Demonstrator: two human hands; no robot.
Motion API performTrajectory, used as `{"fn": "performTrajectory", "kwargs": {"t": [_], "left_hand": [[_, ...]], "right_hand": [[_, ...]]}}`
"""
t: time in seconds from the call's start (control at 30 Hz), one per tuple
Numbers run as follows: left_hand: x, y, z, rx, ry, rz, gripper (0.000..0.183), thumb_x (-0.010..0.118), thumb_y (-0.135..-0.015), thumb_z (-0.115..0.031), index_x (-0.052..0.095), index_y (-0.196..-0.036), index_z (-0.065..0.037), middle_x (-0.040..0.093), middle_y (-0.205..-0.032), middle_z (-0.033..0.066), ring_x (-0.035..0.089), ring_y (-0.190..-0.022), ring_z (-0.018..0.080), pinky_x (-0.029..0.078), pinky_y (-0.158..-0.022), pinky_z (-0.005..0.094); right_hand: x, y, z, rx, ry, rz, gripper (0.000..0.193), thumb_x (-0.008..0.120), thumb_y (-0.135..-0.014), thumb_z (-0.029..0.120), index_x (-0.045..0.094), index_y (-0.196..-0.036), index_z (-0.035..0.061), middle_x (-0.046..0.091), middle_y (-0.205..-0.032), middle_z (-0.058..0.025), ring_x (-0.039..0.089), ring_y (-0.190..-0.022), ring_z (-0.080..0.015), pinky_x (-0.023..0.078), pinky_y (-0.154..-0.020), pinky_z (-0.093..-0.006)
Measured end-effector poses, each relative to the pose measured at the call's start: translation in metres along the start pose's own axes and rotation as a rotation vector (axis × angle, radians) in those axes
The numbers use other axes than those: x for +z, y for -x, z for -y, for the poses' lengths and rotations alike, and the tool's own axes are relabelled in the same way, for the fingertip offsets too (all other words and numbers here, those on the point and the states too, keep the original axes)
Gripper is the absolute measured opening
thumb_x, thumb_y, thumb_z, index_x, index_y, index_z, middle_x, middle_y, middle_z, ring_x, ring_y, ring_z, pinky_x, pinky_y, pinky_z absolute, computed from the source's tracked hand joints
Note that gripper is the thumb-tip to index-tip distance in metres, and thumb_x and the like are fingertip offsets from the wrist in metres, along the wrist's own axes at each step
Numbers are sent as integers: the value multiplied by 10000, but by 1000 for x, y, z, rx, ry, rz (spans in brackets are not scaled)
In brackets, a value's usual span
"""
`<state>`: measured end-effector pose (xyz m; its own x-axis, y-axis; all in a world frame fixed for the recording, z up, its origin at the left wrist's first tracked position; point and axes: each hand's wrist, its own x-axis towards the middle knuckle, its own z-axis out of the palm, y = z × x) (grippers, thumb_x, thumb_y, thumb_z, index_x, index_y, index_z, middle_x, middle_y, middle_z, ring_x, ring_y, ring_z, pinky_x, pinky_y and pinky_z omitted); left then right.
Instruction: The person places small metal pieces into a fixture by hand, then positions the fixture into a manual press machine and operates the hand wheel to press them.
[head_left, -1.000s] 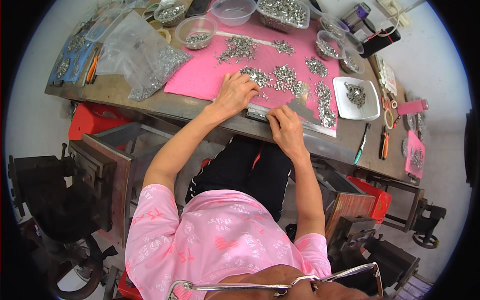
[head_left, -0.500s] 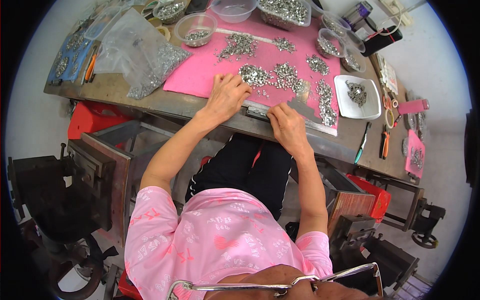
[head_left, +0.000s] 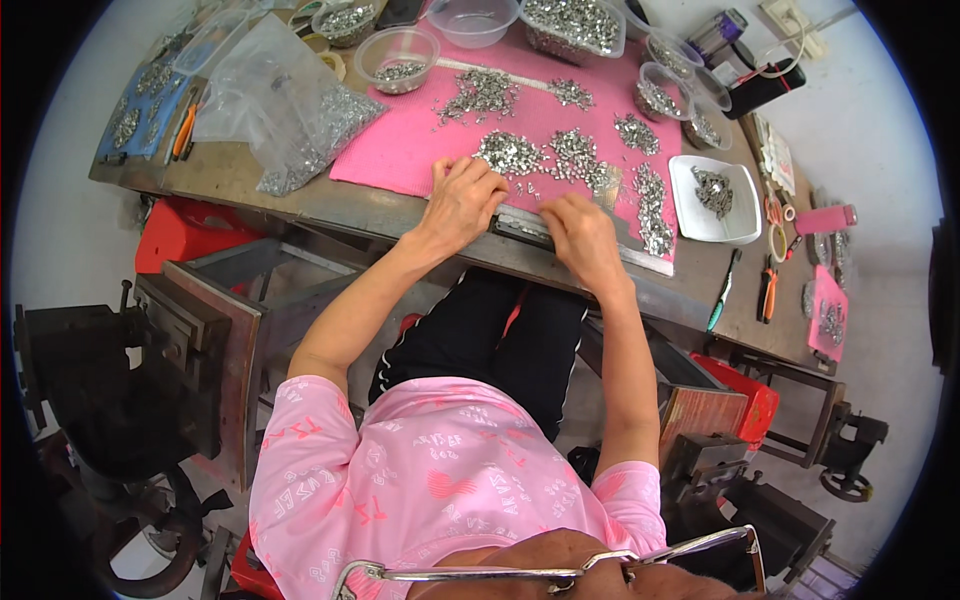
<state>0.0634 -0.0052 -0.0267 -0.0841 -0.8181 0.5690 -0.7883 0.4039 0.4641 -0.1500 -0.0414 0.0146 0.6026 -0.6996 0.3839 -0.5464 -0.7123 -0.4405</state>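
A narrow dark bar (head_left: 522,233) lies along the bench's front edge, with a row of small silvery pieces on its top. My left hand (head_left: 463,203) is by the bar's left end, fingers curled together and fingertips hidden. My right hand (head_left: 584,238) is closed beside the right end, fingers bent down toward the bar; anything in them is too small to make out. Just beyond my fingers, a few loose metal pieces (head_left: 526,188) lie on the pink mat (head_left: 385,150). Piles of small shiny metal parts (head_left: 510,152) spread farther back.
At the right stand a white dish (head_left: 745,215) of metal parts, a toothbrush (head_left: 724,290) and orange-handled pliers (head_left: 767,290). A clear plastic bag (head_left: 255,95) of parts slumps at the left. Plastic tubs (head_left: 432,55) line the back. Vises (head_left: 130,370) flank me below the bench.
My right hand has lifted off the bar's right end and moved slightly away from me. My left hand has shifted a little to the right and nearer to me.
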Motion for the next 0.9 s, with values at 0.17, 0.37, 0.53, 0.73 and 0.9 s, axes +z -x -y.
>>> {"fn": "performTrajectory", "kwargs": {"t": [0.17,0.37,0.53,0.73,0.9], "left_hand": [[-5,-4,-23,-143,314,106,78,674,-901,-110,650,-957,-61,622,-864,56,584,-862,258,401,-852,398],[5,5,-36,-99,454,171,87,643,-914,-80,617,-972,-20,621,-895,91,574,-871,286,439,-818,404],[12,9,-37,-50,498,147,96,638,-905,-57,596,-975,-7,601,-945,110,560,-910,306,451,-831,401],[13,8,-40,-22,476,115,96,646,-868,-37,584,-935,-5,588,-922,132,554,-861,346,463,-780,432],[10,9,-47,89,293,63,135,672,-849,2,599,-961,-7,600,-947,126,580,-868,329,483,-775,421]], "right_hand": [[26,-17,-16,-11,121,-109,48,696,-847,77,689,-868,34,625,-840,-126,611,-828,-326,487,-775,-435],[20,-13,-17,23,100,-75,64,700,-844,82,670,-875,34,634,-837,-122,612,-832,-325,474,-797,-438],[3,16,-4,205,-208,-82,74,707,-840,54,646,-871,25,633,-843,-121,613,-832,-320,469,-757,-424],[9,36,7,87,-169,-195,140,719,-814,-7,623,-914,16,630,-875,-120,605,-827,-324,456,-742,-422],[17,38,8,-27,-12,-293,159,717,-801,-27,614,-912,22,622,-898,-108,600,-822,-314,453,-756,-426]]}}
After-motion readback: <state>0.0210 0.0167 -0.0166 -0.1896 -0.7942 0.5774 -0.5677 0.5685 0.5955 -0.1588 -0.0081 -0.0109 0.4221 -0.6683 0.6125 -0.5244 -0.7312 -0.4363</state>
